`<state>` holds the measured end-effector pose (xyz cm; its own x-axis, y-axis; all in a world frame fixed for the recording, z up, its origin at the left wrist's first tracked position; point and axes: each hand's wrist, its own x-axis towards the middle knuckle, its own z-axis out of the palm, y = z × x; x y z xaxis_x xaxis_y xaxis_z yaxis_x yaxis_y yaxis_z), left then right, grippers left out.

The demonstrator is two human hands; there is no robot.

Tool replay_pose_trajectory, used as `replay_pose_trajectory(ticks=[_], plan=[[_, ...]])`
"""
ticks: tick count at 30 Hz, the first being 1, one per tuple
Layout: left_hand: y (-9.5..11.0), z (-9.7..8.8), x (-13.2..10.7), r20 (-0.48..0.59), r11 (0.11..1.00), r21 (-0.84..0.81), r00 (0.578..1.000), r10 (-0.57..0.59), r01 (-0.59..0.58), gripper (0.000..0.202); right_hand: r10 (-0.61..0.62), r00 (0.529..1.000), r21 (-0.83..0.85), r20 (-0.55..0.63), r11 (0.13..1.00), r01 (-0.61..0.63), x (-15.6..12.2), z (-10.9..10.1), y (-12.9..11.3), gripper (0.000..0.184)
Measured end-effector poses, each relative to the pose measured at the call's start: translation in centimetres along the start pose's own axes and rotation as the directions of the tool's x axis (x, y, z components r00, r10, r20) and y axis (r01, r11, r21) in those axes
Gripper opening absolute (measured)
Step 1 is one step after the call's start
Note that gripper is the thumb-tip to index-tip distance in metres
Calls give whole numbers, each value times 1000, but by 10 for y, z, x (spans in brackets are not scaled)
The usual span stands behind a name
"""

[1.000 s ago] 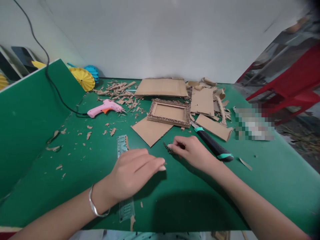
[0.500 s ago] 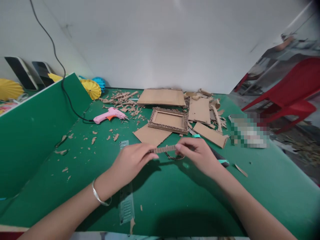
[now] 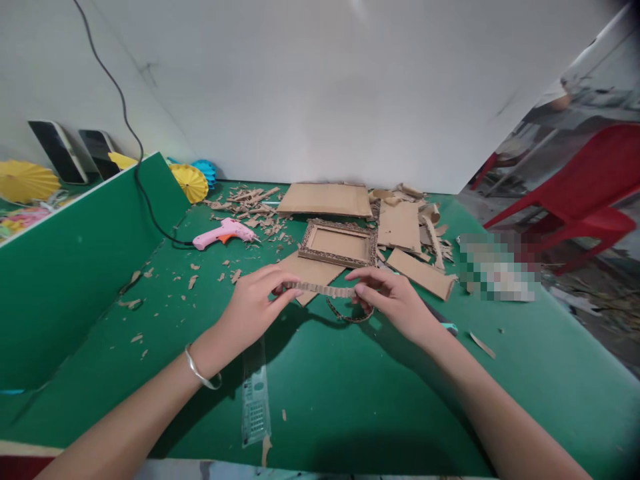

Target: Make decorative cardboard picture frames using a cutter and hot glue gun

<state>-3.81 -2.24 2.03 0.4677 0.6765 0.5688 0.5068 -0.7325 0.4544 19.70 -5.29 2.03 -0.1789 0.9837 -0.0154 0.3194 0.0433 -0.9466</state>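
A narrow corrugated cardboard strip (image 3: 323,289) stretches between my hands above the green table. My left hand (image 3: 260,298) pinches its left end between thumb and fingers. At the other end, my right hand (image 3: 387,298) grips the strip with thumb and fingertips. Part of a curled strip (image 3: 350,319) hangs or lies below, close to the right fingers; whether it is the same piece I cannot tell. Just beyond my hands a cardboard frame (image 3: 337,259) with a rough corrugated border rests partly on a flat cardboard piece (image 3: 310,273).
A pink glue gun (image 3: 225,233) with a dark cable lies at the left, near a green divider (image 3: 100,280). Cardboard sheets (image 3: 325,199) and scraps spread along the back wall. A clear stencil ruler (image 3: 256,407) lies under my left forearm. A dark-handled cutter (image 3: 443,319) sits partly behind my right hand.
My left hand has shifted a little left along the strip, so a longer stretch shows between my hands. The view has tilted slightly.
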Motion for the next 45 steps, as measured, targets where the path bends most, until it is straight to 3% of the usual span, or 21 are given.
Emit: replay_pose_trajectory(ticks=[7,12,18,22,25,27,29,30,34,39,45], plan=[[-1,0,0,-5,998,65,1000,26,-25,3,-13,998,76,55,997,8,0,-3,2,28],[1,3,-2,28,998,51,999,34,-36,4,-40,999,-94,30,995,43,0,-1,-2,26],[11,7,-5,209,990,-107,975,-70,94,7,-153,979,-279,131,942,185,-4,6,-5,14],[17,8,-7,334,970,-211,942,-41,117,14,-276,951,-327,140,894,308,-6,11,-4,13],[20,10,-10,323,965,-251,946,14,71,14,-462,887,-480,-2,778,405,-10,18,-2,11],[23,11,-13,281,968,-250,959,38,35,15,-595,796,-611,-113,673,417,-13,25,-2,6],[26,13,-16,234,976,-217,970,63,-11,17,-672,731,-652,-119,608,452,-17,30,-3,8],[27,14,-17,212,980,-194,974,80,-38,17,-684,724,-632,-89,601,489,-18,32,-3,10],[29,18,-24,137,985,-118,980,143,-127,12,-676,737,-475,-18,654,588,-21,37,-5,13],[26,21,-30,65,980,-84,980,188,-183,8,-657,749,-328,-90,729,601,-23,42,-6,18],[25,20,-30,63,973,-37,971,231,-229,12,-615,769,-309,-175,776,550,-28,50,-8,21]])
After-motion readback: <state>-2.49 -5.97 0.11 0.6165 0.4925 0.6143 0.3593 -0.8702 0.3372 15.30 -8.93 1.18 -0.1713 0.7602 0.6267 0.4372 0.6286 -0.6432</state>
